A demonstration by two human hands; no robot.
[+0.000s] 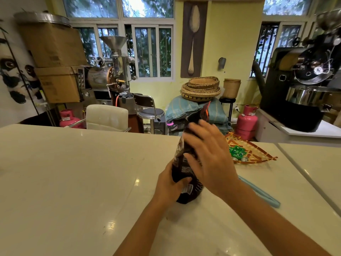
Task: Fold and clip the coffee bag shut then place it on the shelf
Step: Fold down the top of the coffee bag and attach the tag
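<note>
The left hand (170, 183) is wrapped around the lower part of the coffee bag (186, 174), fingers closed on its near face close to a white barcode label. The right hand (208, 156) lies flat against the upper right side of the bag with its fingers spread and pressed on the dark foil; whether it grips or only presses cannot be told, and the fingertips are blurred. The bag stands upright on the white table (73, 172), a little right of the middle, and its top edge, with an orange trim, rises above the right hand, still unfolded.

Just right of the right forearm a long light-blue clip (262, 194) lies flat on the table, apart from the bag. Farther right and farther away sits a woven tray (258, 154) with an orange-and-tan rim, holding small green packets (237, 152).

Beyond the far edge of the table stand a white padded chair (107, 117) and a chrome stool (149, 109). Behind them, at the far left, is a steel coffee roaster (110, 71) next to stacked cardboard boxes (55, 61). A pile of woven baskets (201, 88) rests on blue sacks at the far wall, a pink gas cylinder (247, 122) stands to their right, and a large black roaster (306, 85) fills the far right.
</note>
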